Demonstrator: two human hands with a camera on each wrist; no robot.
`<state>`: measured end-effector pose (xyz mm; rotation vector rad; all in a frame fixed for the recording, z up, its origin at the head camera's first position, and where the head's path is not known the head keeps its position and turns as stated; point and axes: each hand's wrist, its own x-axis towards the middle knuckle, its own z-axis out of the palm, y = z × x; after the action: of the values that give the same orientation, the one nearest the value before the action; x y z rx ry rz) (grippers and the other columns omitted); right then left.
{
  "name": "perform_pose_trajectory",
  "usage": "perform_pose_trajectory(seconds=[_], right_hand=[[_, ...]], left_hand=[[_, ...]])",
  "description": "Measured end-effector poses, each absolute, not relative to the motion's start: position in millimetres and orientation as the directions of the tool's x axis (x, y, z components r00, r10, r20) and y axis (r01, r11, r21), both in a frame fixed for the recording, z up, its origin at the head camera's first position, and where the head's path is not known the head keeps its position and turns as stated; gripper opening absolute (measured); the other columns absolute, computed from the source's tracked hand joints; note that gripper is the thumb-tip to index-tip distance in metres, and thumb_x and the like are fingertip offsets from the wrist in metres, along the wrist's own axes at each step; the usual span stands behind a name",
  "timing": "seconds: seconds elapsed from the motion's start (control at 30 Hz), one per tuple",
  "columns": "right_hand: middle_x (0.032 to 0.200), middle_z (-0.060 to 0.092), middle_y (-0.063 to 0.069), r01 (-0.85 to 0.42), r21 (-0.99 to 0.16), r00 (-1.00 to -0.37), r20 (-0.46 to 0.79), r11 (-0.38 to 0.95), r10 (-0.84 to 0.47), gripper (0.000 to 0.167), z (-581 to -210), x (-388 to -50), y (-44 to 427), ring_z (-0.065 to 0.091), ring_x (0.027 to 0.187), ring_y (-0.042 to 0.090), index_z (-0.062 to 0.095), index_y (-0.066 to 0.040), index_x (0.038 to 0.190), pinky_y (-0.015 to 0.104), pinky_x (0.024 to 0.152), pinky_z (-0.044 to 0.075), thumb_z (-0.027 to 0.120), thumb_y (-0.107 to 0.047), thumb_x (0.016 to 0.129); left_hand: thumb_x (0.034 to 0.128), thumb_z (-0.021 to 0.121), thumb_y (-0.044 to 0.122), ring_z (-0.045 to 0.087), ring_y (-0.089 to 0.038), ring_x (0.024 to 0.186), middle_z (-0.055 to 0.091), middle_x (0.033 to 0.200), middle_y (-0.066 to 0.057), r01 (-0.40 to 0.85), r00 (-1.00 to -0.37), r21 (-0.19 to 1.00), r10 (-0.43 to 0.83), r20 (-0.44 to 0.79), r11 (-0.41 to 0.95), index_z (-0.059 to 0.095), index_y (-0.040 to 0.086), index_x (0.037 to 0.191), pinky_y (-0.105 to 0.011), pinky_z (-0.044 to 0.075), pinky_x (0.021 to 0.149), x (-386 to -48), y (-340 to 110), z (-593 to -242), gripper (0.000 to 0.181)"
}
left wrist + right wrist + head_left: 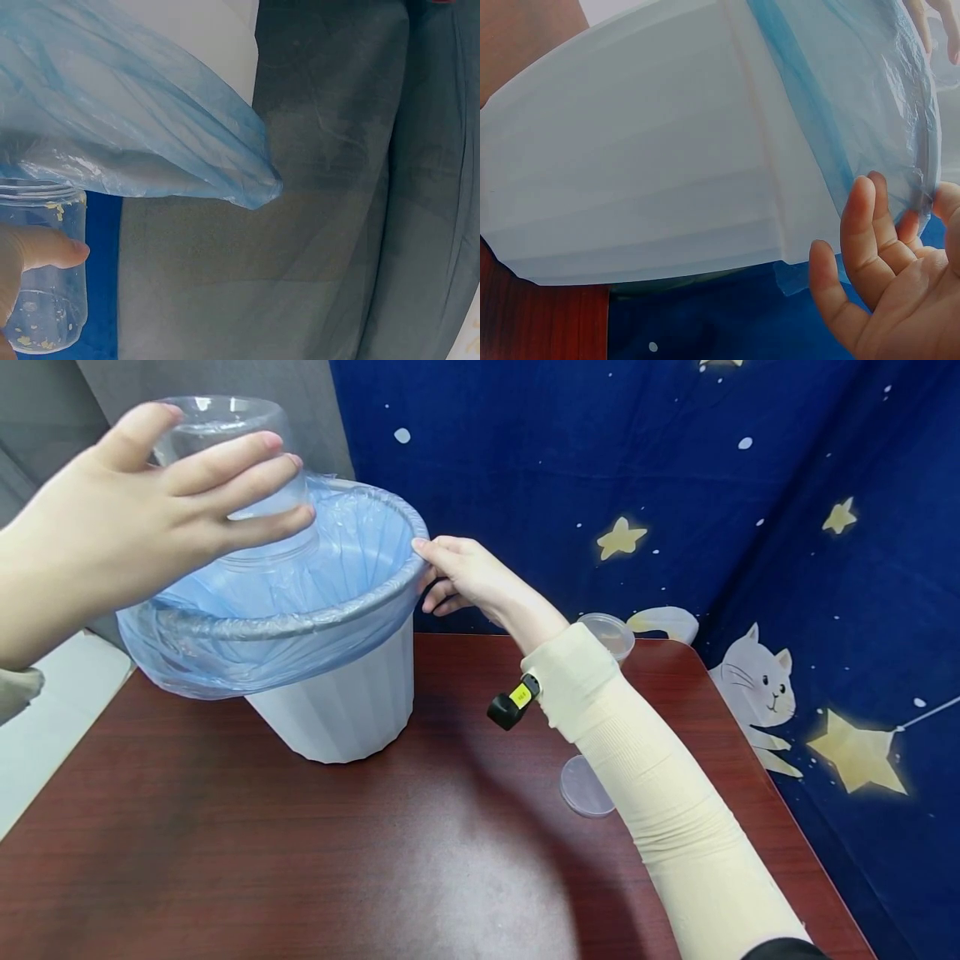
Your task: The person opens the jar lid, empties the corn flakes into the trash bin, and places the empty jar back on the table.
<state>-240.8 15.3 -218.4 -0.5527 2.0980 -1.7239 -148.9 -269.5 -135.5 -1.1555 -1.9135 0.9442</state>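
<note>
- Nearest, across the bottom of the head view: reddish-brown wood of the desk (300,868), glossy where light reflects.
- Reaching over it from the right: a cream sleeve (667,802), cuff folded back, with a small black device (507,711) bearing a yellow label.
- Coming in from the left, close to the camera: the left hand (180,510), fingers spread and curved round a clear jar (52,296), thumb on its side in the left wrist view.
- Held upside down: that jar, base upward, threaded mouth pointing down into the lined opening below and partly hidden there by blue plastic; dotted inside with pale yellow flecks (45,345).
- Lying on the desk beside the sleeve: a round translucent lid (585,787).
- Standing on the desk, toward the left: a white fluted bin (345,693), draped with a blue liner (360,535) folded out over the rim.
- At the right of that rim: the right hand (472,577), pinching edge and plastic together, thumb on top, other fingers loosely bent outside.
- Near the back edge: a clear round container (606,631), partly covered by the sleeve.
- Beyond: a navy curtain (510,460) printed with stars and a cat; grey fabric (311,402) further left.
</note>
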Motion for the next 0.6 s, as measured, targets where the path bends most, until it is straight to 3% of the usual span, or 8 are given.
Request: perform_pose_trajectory(seconds=[0.17,0.33,0.47,0.6], right_hand=[[0.085,0.057,0.011,-0.068,-0.982,-0.857,-0.034,0.177,-0.515,0.030,-218.3,-240.7,15.2,0.060,0.060,0.020,0.053,-0.005,0.105,0.033,0.062,0.051,0.044,-0.034,0.102],[0.084,0.058,0.011,-0.068,-0.981,-0.858,-0.035,0.181,-0.513,0.031,-217.9,-240.2,15.2,0.060,0.060,0.020,0.054,-0.005,0.106,0.034,0.063,0.052,0.044,-0.034,0.102],[0.085,0.058,0.011,-0.069,-0.981,-0.857,-0.034,0.179,-0.514,0.031,-218.4,-240.5,15.0,0.060,0.060,0.019,0.054,-0.005,0.106,0.034,0.063,0.052,0.044,-0.034,0.102],[0.085,0.058,0.011,-0.075,-0.981,-0.856,-0.029,0.179,-0.516,0.031,-219.3,-241.3,15.1,0.060,0.060,0.019,0.053,-0.004,0.107,0.034,0.063,0.052,0.044,-0.034,0.102]], left_hand=[[0.0819,0.030,-0.031,0.016,-0.030,0.141,0.010,0.157,-0.017,0.497,-0.332,-0.775,0.910,0.247,0.391,0.019,0.017,0.151,-0.063,0.020,0.096,-148.7,-268.2,-134.5,0.085],[0.0835,0.030,-0.030,0.020,-0.030,0.140,0.015,0.156,-0.017,0.506,-0.281,-0.772,0.919,0.275,0.386,0.023,0.017,0.150,-0.063,0.021,0.096,-150.0,-270.8,-136.4,0.082],[0.0812,0.031,-0.031,0.017,-0.030,0.141,0.012,0.157,-0.017,0.511,-0.314,-0.764,0.913,0.262,0.395,0.019,0.018,0.151,-0.063,0.019,0.098,-149.3,-273.6,-136.8,0.086],[0.0717,0.041,-0.035,0.015,-0.029,0.142,0.008,0.157,-0.017,0.446,-0.371,-0.799,0.896,0.245,0.404,0.012,0.020,0.151,-0.061,0.021,0.100,-147.8,-276.3,-137.7,0.101]])
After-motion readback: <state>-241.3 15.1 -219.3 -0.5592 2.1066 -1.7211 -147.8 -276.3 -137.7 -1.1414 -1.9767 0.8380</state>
